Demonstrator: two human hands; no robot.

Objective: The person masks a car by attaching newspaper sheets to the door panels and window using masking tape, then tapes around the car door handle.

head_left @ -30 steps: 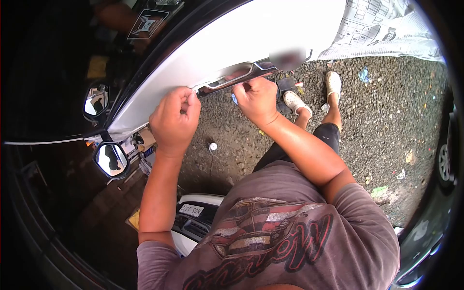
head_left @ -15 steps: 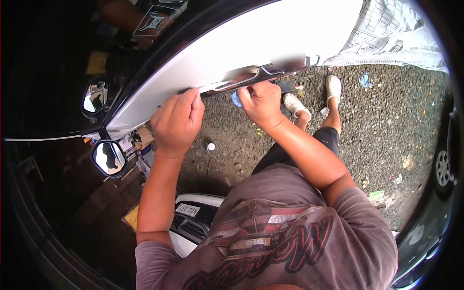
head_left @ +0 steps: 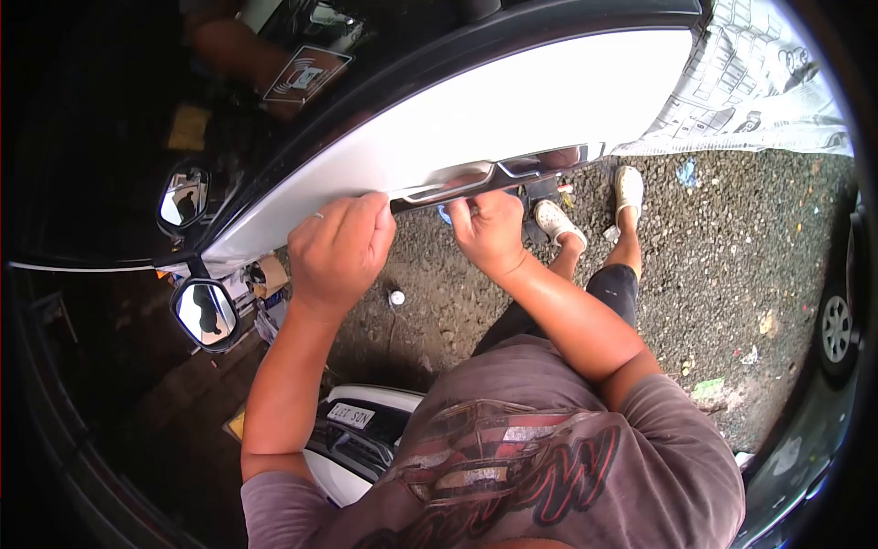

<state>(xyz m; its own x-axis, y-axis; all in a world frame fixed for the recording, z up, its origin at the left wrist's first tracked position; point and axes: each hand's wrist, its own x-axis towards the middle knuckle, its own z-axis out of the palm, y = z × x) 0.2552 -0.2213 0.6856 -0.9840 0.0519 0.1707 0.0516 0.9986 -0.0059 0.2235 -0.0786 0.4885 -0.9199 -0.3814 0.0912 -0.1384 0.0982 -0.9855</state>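
A long, glossy dark trim strip (head_left: pixel 540 165) with bright silver edging lies along the lower edge of the white car door panel (head_left: pixel 549 91). My left hand (head_left: pixel 337 247) is closed at the strip's left end, knuckles up, with a ring on one finger. Its fingertips are hidden behind the hand. Farther right, my right hand (head_left: pixel 491 233) pinches the strip's lower edge between thumb and curled fingers. Part of a blue scrap (head_left: pixel 445 213) shows beside that hand, below the strip.
Two side mirrors (head_left: pixel 205 313) show at left, one a reflection in dark glass. Printed plastic sheeting (head_left: pixel 741 101) hangs at upper right. Below are gravel ground (head_left: pixel 713 265), my clogs (head_left: pixel 628 188) and a white vehicle front with a plate (head_left: pixel 351 415). A dark car (head_left: pixel 805 448) stands at right.
The view has tilted, so the door, strip and hands appear lower in the picture. Both hands stay at about the same places on the strip.
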